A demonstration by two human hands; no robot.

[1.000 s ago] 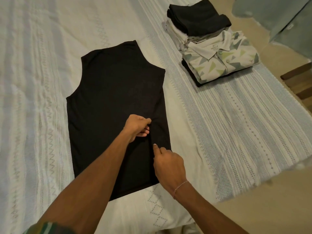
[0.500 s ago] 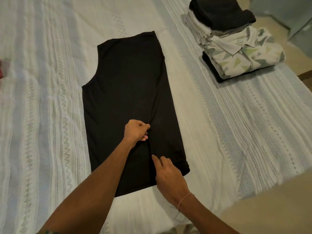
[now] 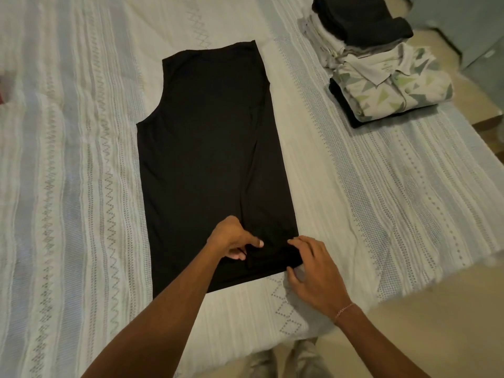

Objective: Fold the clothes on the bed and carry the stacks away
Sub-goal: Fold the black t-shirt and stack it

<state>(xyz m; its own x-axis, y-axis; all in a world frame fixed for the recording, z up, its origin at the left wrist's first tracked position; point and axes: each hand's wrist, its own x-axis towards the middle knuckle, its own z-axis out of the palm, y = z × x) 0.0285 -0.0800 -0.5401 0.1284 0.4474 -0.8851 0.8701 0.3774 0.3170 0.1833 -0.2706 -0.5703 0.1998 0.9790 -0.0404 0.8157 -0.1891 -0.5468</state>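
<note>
A black sleeveless shirt (image 3: 210, 159) lies flat on the bed (image 3: 68, 186), its right side folded in over the middle. My left hand (image 3: 234, 241) rests on the shirt near the hem, thumb and fingers pinching the edge of the folded flap. My right hand (image 3: 311, 266) grips the shirt's lower right corner, which is lifted and turned inward. A stack of folded clothes (image 3: 381, 66) sits at the far right of the bed, with a green-patterned polo in front and a dark garment on top.
The bedspread is white with pale blue woven bands. The bed's near edge runs across the bottom right, with beige floor (image 3: 422, 336) beyond it. My legs show below the edge. A red item (image 3: 2, 96) peeks in at the far left.
My right hand went from pointing at the fold line to gripping the lower right corner and turning it inward. My left hand slid down toward the hem. The view shifted left.
</note>
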